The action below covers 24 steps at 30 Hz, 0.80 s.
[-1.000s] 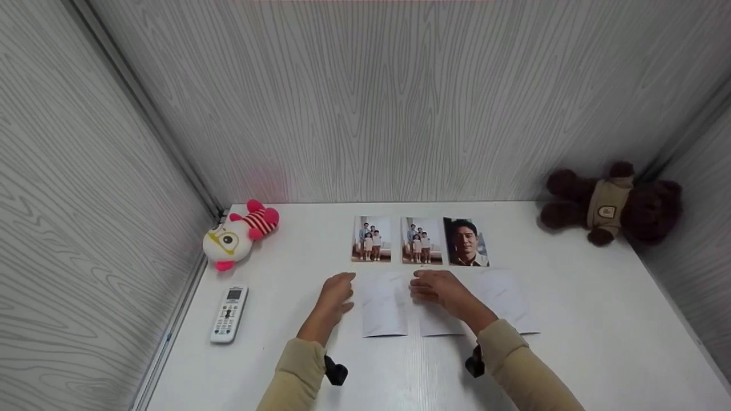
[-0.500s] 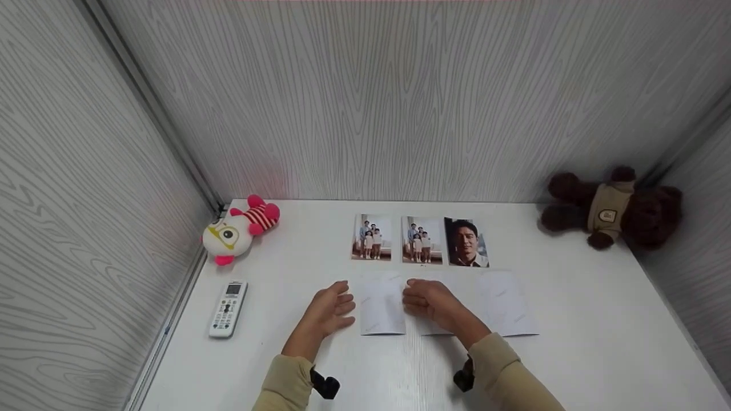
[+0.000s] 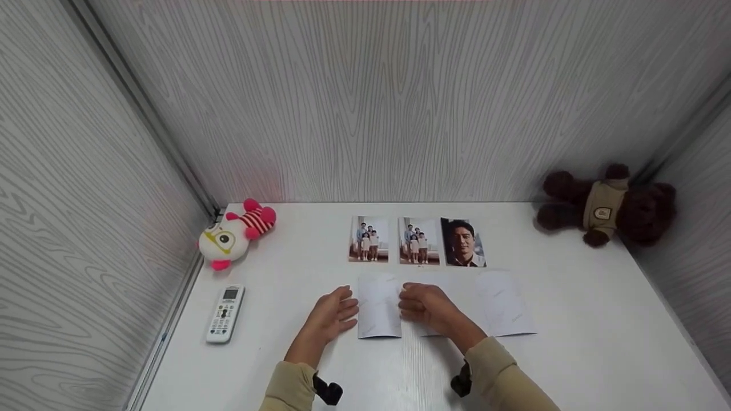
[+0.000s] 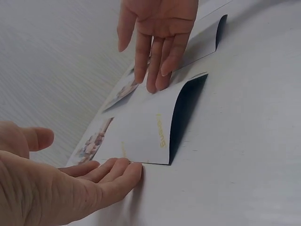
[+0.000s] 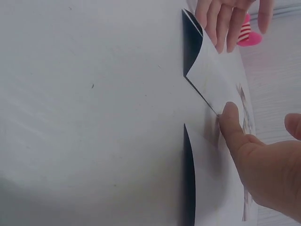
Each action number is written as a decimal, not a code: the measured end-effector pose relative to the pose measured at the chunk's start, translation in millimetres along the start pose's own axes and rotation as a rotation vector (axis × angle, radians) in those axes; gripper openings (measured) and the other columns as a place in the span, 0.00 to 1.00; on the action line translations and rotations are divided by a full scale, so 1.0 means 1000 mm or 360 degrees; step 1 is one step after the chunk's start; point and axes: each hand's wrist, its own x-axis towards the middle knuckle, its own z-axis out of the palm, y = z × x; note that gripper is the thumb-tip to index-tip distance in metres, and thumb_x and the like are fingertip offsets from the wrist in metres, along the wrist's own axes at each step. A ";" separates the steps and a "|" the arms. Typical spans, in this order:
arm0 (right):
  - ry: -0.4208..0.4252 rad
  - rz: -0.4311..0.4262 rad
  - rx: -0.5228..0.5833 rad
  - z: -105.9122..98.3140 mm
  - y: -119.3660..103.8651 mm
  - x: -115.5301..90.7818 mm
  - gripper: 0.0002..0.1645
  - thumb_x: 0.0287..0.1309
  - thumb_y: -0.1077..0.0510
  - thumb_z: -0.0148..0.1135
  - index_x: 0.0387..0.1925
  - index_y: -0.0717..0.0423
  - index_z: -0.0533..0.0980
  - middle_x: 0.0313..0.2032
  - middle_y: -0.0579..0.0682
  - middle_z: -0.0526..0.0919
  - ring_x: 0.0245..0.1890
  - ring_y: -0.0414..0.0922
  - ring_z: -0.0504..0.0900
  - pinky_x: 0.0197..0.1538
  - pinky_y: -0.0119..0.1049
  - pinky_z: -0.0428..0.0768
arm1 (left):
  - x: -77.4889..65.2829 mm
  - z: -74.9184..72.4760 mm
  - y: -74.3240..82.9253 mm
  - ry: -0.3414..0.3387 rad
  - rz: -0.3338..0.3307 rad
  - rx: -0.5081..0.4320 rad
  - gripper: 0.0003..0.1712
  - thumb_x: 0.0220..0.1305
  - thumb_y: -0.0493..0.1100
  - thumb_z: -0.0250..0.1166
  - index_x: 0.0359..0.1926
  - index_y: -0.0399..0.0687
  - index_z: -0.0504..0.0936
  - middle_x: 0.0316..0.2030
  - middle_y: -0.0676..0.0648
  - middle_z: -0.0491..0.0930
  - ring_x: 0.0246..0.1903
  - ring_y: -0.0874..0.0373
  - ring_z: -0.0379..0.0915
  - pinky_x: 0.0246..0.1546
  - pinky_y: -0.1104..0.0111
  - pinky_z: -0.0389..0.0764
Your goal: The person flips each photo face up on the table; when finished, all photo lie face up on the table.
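Observation:
A white-backed photo print (image 3: 378,305) lies face down between my two hands, bowed up so its dark underside shows in both wrist views. Along its left edge my left hand (image 3: 331,313) has its extended fingertips right at the paper. My right hand (image 3: 429,308) is at the opposite edge, fingertips meeting it, thumb at the edge in the right wrist view. Partly under that hand lies a second face-down print (image 3: 451,281). To its right is a third face-down print (image 3: 505,302), also slightly curved.
Behind stand in a row two identical family photos (image 3: 369,240) and a portrait photo (image 3: 463,242), face up. A white remote control (image 3: 225,315) and a pink-and-white plush toy (image 3: 237,234) lie at left. A brown teddy bear (image 3: 608,208) lies at the back right, near the walls.
Both hands have moved inward to the leftmost face-down print, the right one leftward, the left one first nearer the body and then right. The other prints have stayed in place.

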 end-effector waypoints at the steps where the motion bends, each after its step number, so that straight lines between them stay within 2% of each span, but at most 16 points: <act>1: 0.0008 0.0003 0.0008 0.001 0.000 0.000 0.29 0.70 0.60 0.58 0.68 0.65 0.66 0.55 0.61 0.83 0.54 0.50 0.84 0.54 0.43 0.85 | 0.000 0.000 0.000 -0.0004 0.0002 0.0002 0.38 0.79 0.52 0.48 0.76 0.30 0.53 0.74 0.26 0.58 0.74 0.33 0.56 0.72 0.44 0.64; 6: 0.0016 0.0004 -0.0009 0.004 -0.002 0.000 0.29 0.70 0.61 0.57 0.69 0.66 0.66 0.57 0.62 0.81 0.53 0.50 0.84 0.54 0.42 0.85 | -0.003 0.000 0.000 -0.0014 0.0017 0.0018 0.36 0.79 0.51 0.47 0.76 0.30 0.55 0.74 0.27 0.58 0.75 0.34 0.55 0.74 0.45 0.62; 11: 0.0033 -0.0003 -0.0059 0.005 -0.004 -0.003 0.30 0.71 0.61 0.55 0.71 0.65 0.64 0.66 0.65 0.74 0.63 0.55 0.78 0.61 0.47 0.81 | -0.005 -0.002 0.003 -0.0005 0.0015 0.0034 0.36 0.79 0.51 0.47 0.76 0.31 0.56 0.74 0.26 0.56 0.75 0.32 0.53 0.74 0.43 0.59; 15: -0.0033 -0.0005 -0.0044 0.005 -0.002 -0.003 0.31 0.74 0.60 0.51 0.73 0.66 0.60 0.70 0.67 0.68 0.69 0.58 0.72 0.64 0.51 0.79 | -0.005 -0.002 0.002 -0.0027 0.0003 0.0062 0.37 0.78 0.52 0.47 0.76 0.31 0.55 0.74 0.26 0.55 0.75 0.31 0.53 0.72 0.41 0.62; 19: -0.0096 -0.0003 -0.0020 0.005 -0.001 -0.002 0.30 0.76 0.58 0.49 0.72 0.67 0.60 0.70 0.68 0.68 0.66 0.56 0.76 0.62 0.49 0.81 | -0.004 0.000 0.002 -0.0002 -0.0010 0.0049 0.37 0.78 0.53 0.49 0.75 0.32 0.57 0.74 0.27 0.58 0.74 0.33 0.56 0.70 0.42 0.66; 24: -0.0063 0.0030 0.0062 0.005 0.000 -0.001 0.29 0.76 0.56 0.51 0.70 0.67 0.63 0.67 0.67 0.73 0.57 0.53 0.83 0.57 0.46 0.84 | -0.005 -0.001 -0.001 0.0010 -0.0011 0.0017 0.38 0.78 0.54 0.49 0.75 0.31 0.58 0.73 0.28 0.60 0.73 0.35 0.58 0.70 0.46 0.68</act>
